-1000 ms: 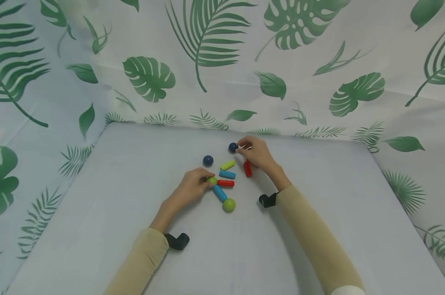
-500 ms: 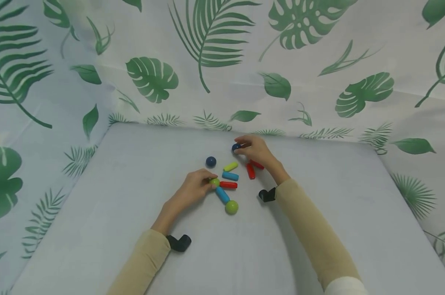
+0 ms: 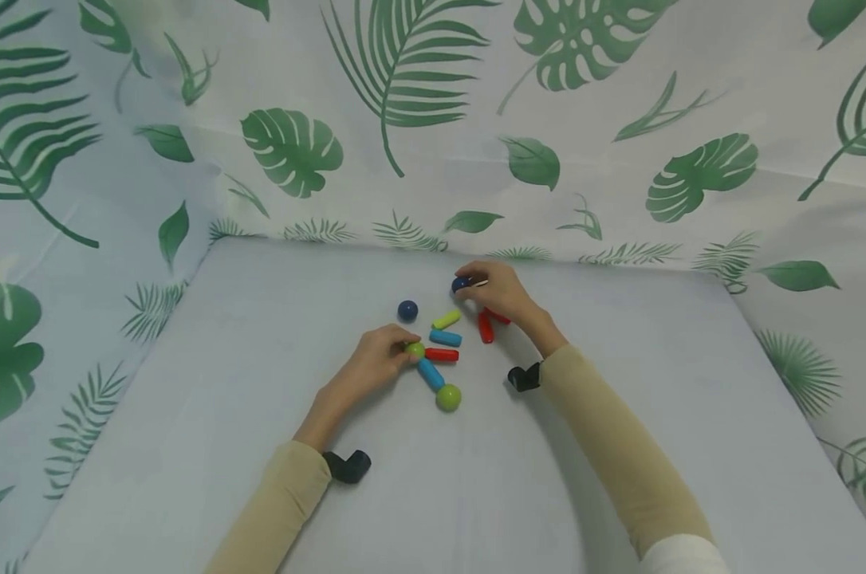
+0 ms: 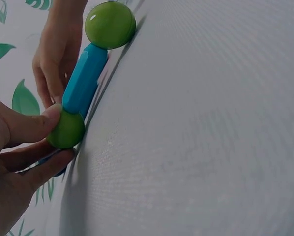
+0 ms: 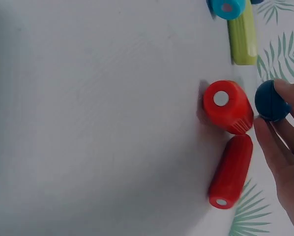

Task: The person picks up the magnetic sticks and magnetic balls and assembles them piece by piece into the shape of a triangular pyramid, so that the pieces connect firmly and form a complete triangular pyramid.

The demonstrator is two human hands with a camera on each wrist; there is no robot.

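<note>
My left hand (image 3: pixel 371 360) pinches a small green ball (image 4: pixel 66 131) between thumb and fingers. From that ball a blue rod (image 4: pixel 82 78) runs to a larger-looking green ball (image 4: pixel 110 25), and a red rod (image 3: pixel 442 355) has its end right at the pinched ball. Farther back, my right hand (image 3: pixel 499 288) holds a dark blue ball (image 5: pixel 272 101) by thumb and fingertips. Two red rods lie beside that hand: one red rod (image 5: pixel 228 105) shows a pale round end, and the other red rod (image 5: pixel 231 172) slants just by it.
Between the hands lie a loose blue rod (image 3: pixel 445 337) and a yellow-green rod (image 3: pixel 446 320). A second dark blue ball (image 3: pixel 407 310) rests behind the left hand. Leaf-printed cloth (image 3: pixel 433 191) rises behind the pale tabletop (image 3: pixel 404 510).
My right hand has shifted slightly so the dark blue ball sits deeper between its fingers, and a second red rod shows beneath it. My left hand keeps its hold on the green ball.
</note>
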